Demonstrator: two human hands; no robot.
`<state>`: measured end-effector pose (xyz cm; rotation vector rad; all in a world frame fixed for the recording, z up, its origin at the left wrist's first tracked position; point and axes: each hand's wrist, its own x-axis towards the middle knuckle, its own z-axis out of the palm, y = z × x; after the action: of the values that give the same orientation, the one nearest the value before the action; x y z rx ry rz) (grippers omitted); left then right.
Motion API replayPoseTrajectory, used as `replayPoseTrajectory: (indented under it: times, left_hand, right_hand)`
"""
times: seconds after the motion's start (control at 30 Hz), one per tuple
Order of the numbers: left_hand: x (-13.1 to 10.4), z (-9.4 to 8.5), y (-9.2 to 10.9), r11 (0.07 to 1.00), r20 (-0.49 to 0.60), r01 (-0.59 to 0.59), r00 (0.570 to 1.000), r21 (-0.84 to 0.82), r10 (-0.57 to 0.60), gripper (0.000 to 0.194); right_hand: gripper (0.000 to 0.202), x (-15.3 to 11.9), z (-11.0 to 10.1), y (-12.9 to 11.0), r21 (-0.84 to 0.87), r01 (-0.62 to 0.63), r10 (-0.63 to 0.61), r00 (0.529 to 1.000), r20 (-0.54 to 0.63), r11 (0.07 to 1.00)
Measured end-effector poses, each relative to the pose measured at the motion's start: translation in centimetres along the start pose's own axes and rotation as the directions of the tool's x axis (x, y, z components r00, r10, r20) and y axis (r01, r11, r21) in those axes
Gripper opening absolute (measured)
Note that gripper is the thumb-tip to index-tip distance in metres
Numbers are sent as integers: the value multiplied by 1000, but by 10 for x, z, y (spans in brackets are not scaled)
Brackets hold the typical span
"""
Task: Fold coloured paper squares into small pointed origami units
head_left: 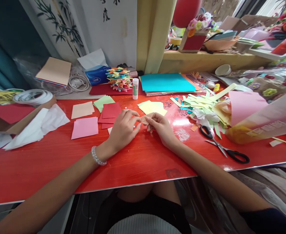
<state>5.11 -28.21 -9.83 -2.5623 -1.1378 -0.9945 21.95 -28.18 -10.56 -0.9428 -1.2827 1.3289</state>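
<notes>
My right hand (160, 126) pinches a small peach-coloured piece of paper (144, 119) over the middle of the red table (133, 162). My left hand (124, 128), with a beaded bracelet at the wrist, is curved at the left of that piece, its thumb and forefinger close together near the paper's edge; whether they grip it is too small to tell. Yellow paper squares (154, 106) lie just beyond my hands. Red squares (111, 110), pink squares (85, 127), peach squares (82, 110) and green paper (103, 102) are on the left. Behind my hands a glue stick (135, 88) stands upright.
Black-handled scissors (222, 146) lie open at the right, near a pile of paper strips (201, 104) and a plastic bag (262, 120). Blue sheets (167, 82) and a folded-paper ball (119, 79) are at the back. A cardboard box (23, 125) stands left.
</notes>
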Motion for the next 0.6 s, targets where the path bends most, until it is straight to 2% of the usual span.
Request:
replayPoseTrajectory:
  times: [0.17, 0.33, 0.43, 0.53, 0.6]
  left_hand:
    - [0, 2, 0, 981, 22, 130, 992, -147, -128, 10]
    - [2, -1, -1, 889, 70, 333, 942, -313, -328, 5]
    - [4, -4, 0, 795, 178, 450, 893, -407, -414, 24]
    - [5, -6, 3, 716, 328, 517, 855, -468, -403, 21]
    - [5, -7, 4, 700, 368, 531, 844, -478, -390, 21]
  right_hand:
    - [20, 0, 1, 0, -5, 12, -12, 1000, 5, 1000]
    - [20, 0, 0, -2, -9, 27, -27, 1000, -4, 1000]
    - [23, 0, 1, -3, -18, 17, -17, 1000, 5, 1000]
    - [26, -1, 2, -3, -32, 8, -7, 1000, 29, 999]
    - [27, -1, 2, -3, -37, 13, -11, 999, 39, 999]
